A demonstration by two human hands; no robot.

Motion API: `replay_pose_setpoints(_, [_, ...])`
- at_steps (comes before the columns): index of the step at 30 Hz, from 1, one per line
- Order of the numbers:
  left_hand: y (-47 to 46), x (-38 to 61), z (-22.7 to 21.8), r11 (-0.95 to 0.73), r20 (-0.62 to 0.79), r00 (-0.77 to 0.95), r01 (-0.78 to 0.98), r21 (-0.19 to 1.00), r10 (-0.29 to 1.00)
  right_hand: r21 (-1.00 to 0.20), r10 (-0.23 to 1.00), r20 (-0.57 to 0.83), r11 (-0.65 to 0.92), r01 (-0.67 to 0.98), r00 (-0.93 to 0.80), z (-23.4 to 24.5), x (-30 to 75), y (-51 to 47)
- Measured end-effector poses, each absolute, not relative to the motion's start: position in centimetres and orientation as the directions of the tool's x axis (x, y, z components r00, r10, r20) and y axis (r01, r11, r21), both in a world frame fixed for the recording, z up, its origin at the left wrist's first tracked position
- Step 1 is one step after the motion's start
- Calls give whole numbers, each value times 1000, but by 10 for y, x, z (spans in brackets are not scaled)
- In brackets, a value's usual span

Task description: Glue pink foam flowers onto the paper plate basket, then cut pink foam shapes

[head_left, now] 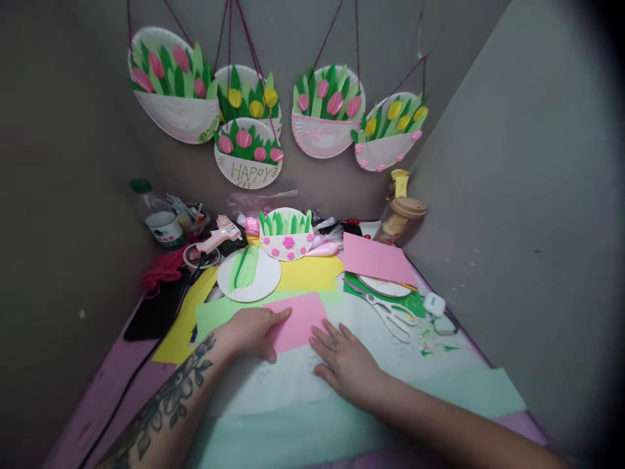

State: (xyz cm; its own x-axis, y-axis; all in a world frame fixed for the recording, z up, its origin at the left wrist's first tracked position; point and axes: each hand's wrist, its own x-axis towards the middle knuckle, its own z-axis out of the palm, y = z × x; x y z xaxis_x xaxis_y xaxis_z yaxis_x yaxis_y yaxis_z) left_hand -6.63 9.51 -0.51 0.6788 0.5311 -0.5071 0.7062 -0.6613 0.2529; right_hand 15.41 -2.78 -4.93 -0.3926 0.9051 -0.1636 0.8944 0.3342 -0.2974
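A small pink paper sheet (300, 319) lies on the work surface in front of me. My left hand (251, 331) rests on its left edge, fingers together and thumb underneath, gripping the sheet. Flat beside the sheet's lower right corner lies my right hand (344, 361), fingers spread on the pale surface and fingertips touching the paper's edge. A tattoo covers my left forearm.
White scissors (393, 316) lie to the right, near a larger pink sheet (377, 258). Behind are a paper plate with green strips (249, 275), a paper-plate flower basket (286, 234), a pink glue gun (219, 238), a bottle (157, 215) and a jar (400, 218). Finished baskets (325, 111) hang on the wall.
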Motion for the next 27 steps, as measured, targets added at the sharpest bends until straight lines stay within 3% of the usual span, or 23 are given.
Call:
replay_pose_setpoints(7, [93, -64, 1, -656, -515, 671, 713, 249, 533, -179, 956, -123, 241, 954, -265, -50, 180, -38])
replay_pose_setpoints(11, [92, -64, 2, -646, -525, 656, 725, 239, 542, -120, 980, -25, 192, 974, -197, -39, 207, -29])
replay_pose_setpoints(14, [92, -64, 2, -647, -524, 655, 725, 236, 544, -111, 992, 111, -50, 993, 62, -31, 249, -9])
replay_pose_setpoints(18, [91, -64, 4, -639, -532, 647, 732, 236, 546, -37, 910, 114, -398, 917, 400, -38, 310, 21])
replay_pose_setpoints(24, [91, -65, 5, -629, -522, 654, 733, 259, 547, -121, 860, 107, -486, 865, 498, -60, 349, 40])
replay_pose_setpoints(27, [91, -66, 5, -628, -516, 660, 730, 269, 546, -70, 867, 86, -487, 871, 491, -58, 348, 38])
